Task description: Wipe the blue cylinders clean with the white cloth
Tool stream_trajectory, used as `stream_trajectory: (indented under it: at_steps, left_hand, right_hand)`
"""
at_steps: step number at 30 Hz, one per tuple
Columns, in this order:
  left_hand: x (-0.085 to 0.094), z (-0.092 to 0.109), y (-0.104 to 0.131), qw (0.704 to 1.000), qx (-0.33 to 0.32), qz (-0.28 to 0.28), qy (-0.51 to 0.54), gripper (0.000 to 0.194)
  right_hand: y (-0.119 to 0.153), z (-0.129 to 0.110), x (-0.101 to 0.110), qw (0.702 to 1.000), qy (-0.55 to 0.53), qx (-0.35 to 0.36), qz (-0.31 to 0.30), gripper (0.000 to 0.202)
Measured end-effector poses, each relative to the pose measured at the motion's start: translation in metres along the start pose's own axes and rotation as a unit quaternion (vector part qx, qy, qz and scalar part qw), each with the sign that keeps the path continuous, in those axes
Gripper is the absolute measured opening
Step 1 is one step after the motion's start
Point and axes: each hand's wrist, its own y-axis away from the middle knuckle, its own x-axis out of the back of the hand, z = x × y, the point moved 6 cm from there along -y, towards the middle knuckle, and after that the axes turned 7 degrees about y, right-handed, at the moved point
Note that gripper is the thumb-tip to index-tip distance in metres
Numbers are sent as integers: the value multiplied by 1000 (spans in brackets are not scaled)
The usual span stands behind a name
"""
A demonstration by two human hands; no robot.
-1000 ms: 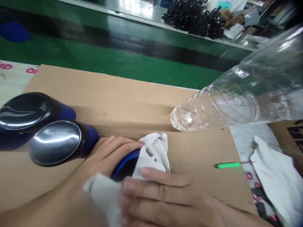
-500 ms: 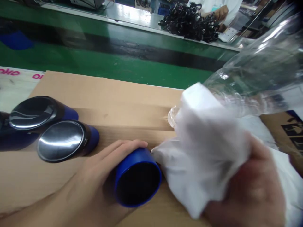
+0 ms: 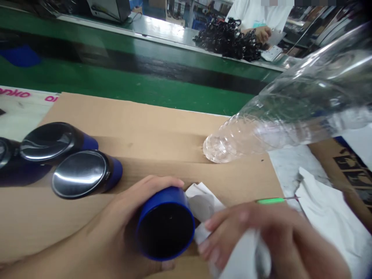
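My left hand is wrapped round a blue cup-shaped cylinder, whose dark open mouth faces me over the cardboard. In my right hand, slightly blurred, is a crumpled white cloth or tissue. Part of that white material lies against the cylinder's right side, with my right fingertips close to the rim. To the left lie similar blue pieces with shiny black slanted tops, the nearest piece beside my left wrist and another piece behind it.
A large clear plastic bottle leans in from the right. Past my right hand lie a thin green-handled tool and a white sheet. Beyond the cardboard runs a green belt; a person sits behind black cables.
My right hand has lowered with the white cloth, from in front of the bottle to beside the cylinder. My left hand keeps its hold. The bottle's end and the green-handled tool now show.
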Motion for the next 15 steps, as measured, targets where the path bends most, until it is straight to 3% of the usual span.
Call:
stream_trajectory:
  at_steps: [2,4,6,9,11,13,15]
  left_hand:
    - [-1,0,2,1000,8,0,30,94]
    - [-3,-3,5,998,34,-10,46,97]
    - [-5,-6,8,994,75,-25,74,97]
    - [-7,-3,7,977,139,-80,139,93]
    - [-8,4,4,973,140,-114,145,87]
    - [-5,11,2,983,100,-108,106,78]
    - [0,12,5,996,59,-60,13,76]
  right_hand:
    - [-9,17,9,983,-150,-94,46,37]
    - [-16,34,8,937,-294,-179,64,17]
    - [-21,43,4,911,-350,-217,37,18]
    - [-23,45,0,902,-373,-210,-44,30]
    - [-21,42,1,901,-381,-191,-80,32]
    - [-19,38,5,916,-356,-159,-95,34]
    - [-14,34,6,939,-300,-135,-98,39]
